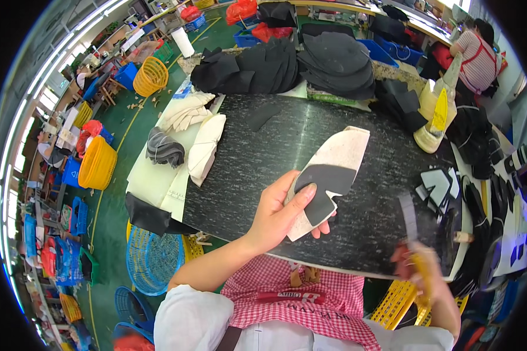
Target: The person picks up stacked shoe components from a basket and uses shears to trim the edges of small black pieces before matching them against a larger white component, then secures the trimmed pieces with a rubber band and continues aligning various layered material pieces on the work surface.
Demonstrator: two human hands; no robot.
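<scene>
A cream-coloured cut piece [340, 157] with a dark grey patch [325, 186] laid on its lower half sits near the middle of the dark speckled table [263, 175], lifted at its near end by the left hand [278, 213]. That hand's grip is closed on the piece: the thumb presses on the grey patch from above while the fingers curl under the cream edge. The right hand [418, 266] hovers at the near right edge of the table, blurred by motion; it seems to be clenched around a yellow-handled brush [415, 245], though the blur makes the tool hard to name with certainty. To the right of the piece lie a few small black and white cut shapes [439, 184]. Further back on the right stands a yellowish plastic glue bottle [434, 114]. At the far edge of the table are 2 heaps of black cut pieces [287, 67]. On the left, on a pale board, lie a stack of cream pieces [205, 146] and a striped grey bundle [164, 149]. Below the table's left side stands a blue basket [152, 260], and a yellow basket [98, 164] stands on the green floor beyond it.
</scene>
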